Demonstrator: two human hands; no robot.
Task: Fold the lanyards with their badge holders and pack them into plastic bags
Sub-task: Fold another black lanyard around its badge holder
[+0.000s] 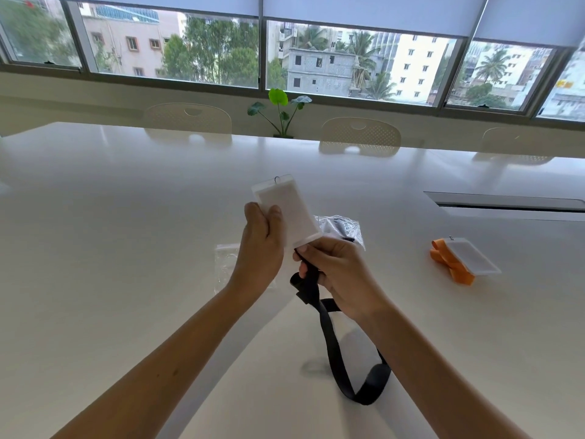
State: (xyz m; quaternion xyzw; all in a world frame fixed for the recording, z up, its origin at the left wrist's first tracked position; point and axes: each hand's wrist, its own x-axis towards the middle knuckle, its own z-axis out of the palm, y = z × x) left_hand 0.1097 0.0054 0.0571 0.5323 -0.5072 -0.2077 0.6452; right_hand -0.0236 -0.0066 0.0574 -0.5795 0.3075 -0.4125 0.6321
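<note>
My left hand [259, 248] grips a clear badge holder [286, 210] by its left edge and holds it above the white table [126, 217]. My right hand [335, 274] grips the black lanyard [332, 343] just below the holder. The strap hangs down in a loop that reaches the table near me. An empty plastic bag [225, 258] lies flat behind my left hand. A second plastic bag [345, 228] with something dark inside lies behind my right hand. An orange lanyard [449, 264], folded under its badge holder [473, 258], lies at the right.
A cable slot [506, 202] is set into the table at the far right. Three cream chairs [359, 134] stand along the far side. A small potted plant [281, 112] sits by the window.
</note>
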